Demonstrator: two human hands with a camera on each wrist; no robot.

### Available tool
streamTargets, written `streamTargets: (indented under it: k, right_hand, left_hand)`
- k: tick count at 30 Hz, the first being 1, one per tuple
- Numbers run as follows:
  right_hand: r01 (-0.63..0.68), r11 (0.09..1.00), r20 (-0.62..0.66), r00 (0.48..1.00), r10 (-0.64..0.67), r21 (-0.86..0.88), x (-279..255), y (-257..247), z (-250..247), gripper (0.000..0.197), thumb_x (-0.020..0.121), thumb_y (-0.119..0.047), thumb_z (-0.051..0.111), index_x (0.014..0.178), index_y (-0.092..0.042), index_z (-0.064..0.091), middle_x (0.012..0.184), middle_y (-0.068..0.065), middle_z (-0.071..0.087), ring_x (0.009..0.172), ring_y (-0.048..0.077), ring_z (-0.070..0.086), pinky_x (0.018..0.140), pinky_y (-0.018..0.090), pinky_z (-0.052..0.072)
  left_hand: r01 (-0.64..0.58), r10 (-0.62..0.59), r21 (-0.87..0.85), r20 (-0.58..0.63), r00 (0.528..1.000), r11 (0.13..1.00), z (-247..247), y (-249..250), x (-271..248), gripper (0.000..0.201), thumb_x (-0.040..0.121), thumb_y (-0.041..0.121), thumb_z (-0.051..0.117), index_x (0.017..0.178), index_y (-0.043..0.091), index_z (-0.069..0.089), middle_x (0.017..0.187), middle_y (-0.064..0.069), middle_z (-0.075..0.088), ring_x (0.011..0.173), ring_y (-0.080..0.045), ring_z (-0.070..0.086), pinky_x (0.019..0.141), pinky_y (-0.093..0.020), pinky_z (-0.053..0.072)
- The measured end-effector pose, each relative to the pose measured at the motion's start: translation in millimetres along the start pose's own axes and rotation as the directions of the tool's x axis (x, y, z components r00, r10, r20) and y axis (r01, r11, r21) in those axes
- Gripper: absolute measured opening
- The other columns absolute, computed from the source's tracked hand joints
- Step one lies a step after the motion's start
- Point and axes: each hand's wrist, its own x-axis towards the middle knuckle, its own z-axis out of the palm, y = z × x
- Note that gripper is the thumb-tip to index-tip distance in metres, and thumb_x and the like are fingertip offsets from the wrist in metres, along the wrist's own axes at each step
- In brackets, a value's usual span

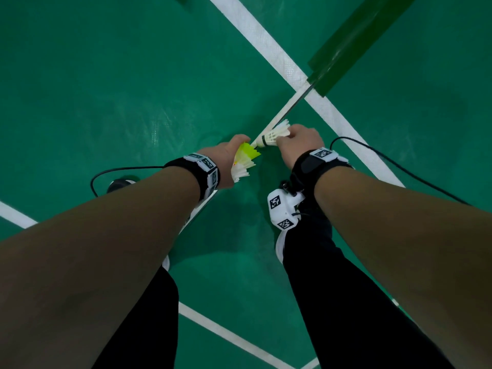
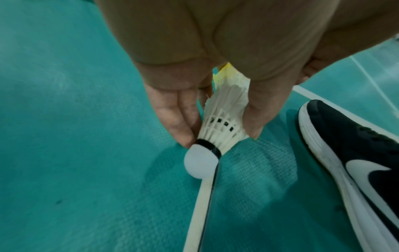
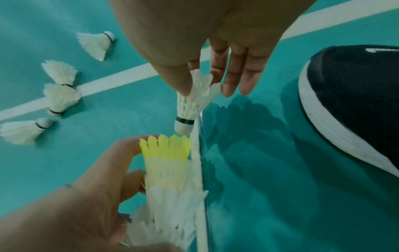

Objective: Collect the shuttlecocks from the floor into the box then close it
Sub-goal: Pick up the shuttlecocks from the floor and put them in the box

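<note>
My left hand grips a nested stack of shuttlecocks, white ones with a yellow one at the open end. In the left wrist view the left hand curls round the stack, whose white cork points down. My right hand pinches a single white shuttlecock by its feathers. In the right wrist view the right hand holds that shuttlecock with its cork just above the yellow skirt. Several white shuttlecocks lie on the green floor. No box is in view.
A white band with a dark edge runs from between my hands to a dark green bar. White court lines cross the floor. My black shoes with white soles stand close below the hands. Black cables trail from both wrists.
</note>
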Motion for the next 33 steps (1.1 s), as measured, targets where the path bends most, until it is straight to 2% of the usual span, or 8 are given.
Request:
streamTargets:
  k: [6,9,14,16,19,25,30,33]
  right_hand:
    - [0.127,0.991,0.099,0.987,-0.122,-0.042,-33.0,-46.9,-39.7,0.033,0.093,-0.039,0.059,0.116,-0.018,0.07,0.101,0.004,0.069,0.084,0.025,0.061,0.063,0.031,0.038]
    - [0.166,0.983,0.144,0.978,-0.154,-0.08,-56.3,-74.7,-50.5,0.031,0.087,-0.038,0.064,0.097,-0.009,0.068,0.091,0.018,0.067,0.073,0.028,0.054,0.063,0.035,0.038]
    - [0.24,0.969,0.176,0.958,-0.227,-0.054,-117.8,-153.3,-69.5,0.029,0.092,-0.037,0.061,0.088,-0.009,0.069,0.073,0.007,0.056,0.068,0.025,0.05,0.059,0.036,0.033]
    - [0.289,0.957,0.189,0.942,-0.278,-0.03,-140.7,-184.7,-76.8,0.034,0.095,-0.043,0.058,0.088,-0.012,0.069,0.08,0.005,0.063,0.077,0.026,0.057,0.066,0.036,0.043]
    - [0.351,0.936,0.145,0.928,-0.344,-0.017,-172.1,-228.3,-88.2,0.035,0.098,-0.054,0.059,0.116,-0.028,0.073,0.117,-0.004,0.073,0.106,0.019,0.067,0.092,0.032,0.051]
    - [0.379,0.923,0.048,0.923,-0.383,0.064,-227.6,-311.4,-111.0,0.065,0.083,-0.065,0.072,0.136,-0.028,0.064,0.136,-0.002,0.066,0.12,0.02,0.065,0.106,0.036,0.05]
    - [0.365,0.93,0.215,0.906,-0.364,0.035,-245.6,-366.8,-96.0,0.081,0.06,-0.076,0.075,0.114,-0.015,0.079,0.122,0.004,0.078,0.109,0.024,0.075,0.103,0.042,0.058]
    - [0.352,0.936,0.312,0.887,-0.341,0.023,-256.4,-381.7,-73.5,0.062,0.068,-0.065,0.084,0.103,-0.015,0.073,0.112,0.008,0.079,0.1,0.026,0.078,0.094,0.044,0.063]
  left_hand:
    - [0.033,-0.034,-0.042,-0.032,0.999,0.999,-28.6,2.4,-37.6,0.111,0.077,0.015,0.084,0.157,0.04,0.011,0.094,-0.005,0.063,0.067,-0.026,0.063,0.067,-0.043,0.061]
    - [0.059,-0.064,-0.123,-0.044,0.997,0.991,-48.8,-2.3,-60.6,0.118,0.076,0.012,0.083,0.16,0.043,0.005,0.086,-0.004,0.061,0.065,-0.027,0.065,0.061,-0.039,0.06]
    - [0.043,-0.066,-0.193,-0.116,0.991,0.98,-98.9,-25.4,-123.8,0.123,0.079,0.011,0.082,0.161,0.044,-0.003,0.084,-0.003,0.063,0.063,-0.021,0.064,0.057,-0.035,0.056]
    - [0.055,-0.091,-0.229,-0.152,0.984,0.972,-117.0,-36.1,-150.8,0.128,0.079,0.014,0.083,0.163,0.041,-0.01,0.085,-0.005,0.068,0.065,-0.022,0.066,0.061,-0.037,0.06]
    - [0.105,-0.175,-0.355,-0.173,0.969,0.929,-145.4,-54.2,-192.0,0.133,0.078,0.013,0.085,0.164,0.037,-0.014,0.097,-0.005,0.07,0.072,-0.023,0.069,0.068,-0.043,0.064]
    - [0.088,-0.238,-0.521,-0.227,0.944,0.849,-199.1,-76.2,-278.9,0.087,0.077,0.017,0.087,0.147,0.023,0.036,0.121,-0.008,0.068,0.087,-0.029,0.071,0.079,-0.048,0.064]
    - [0.132,-0.358,-0.621,-0.255,0.898,0.773,-205.4,-97.4,-329.9,0.09,0.078,0.013,0.087,0.152,0.026,0.037,0.123,-0.007,0.068,0.094,-0.031,0.07,0.082,-0.045,0.063]
    - [0.151,-0.423,-0.659,-0.275,0.864,0.737,-183.8,-100.9,-355.1,0.087,0.079,0.01,0.082,0.152,0.025,0.037,0.115,-0.009,0.069,0.094,-0.032,0.069,0.083,-0.043,0.061]
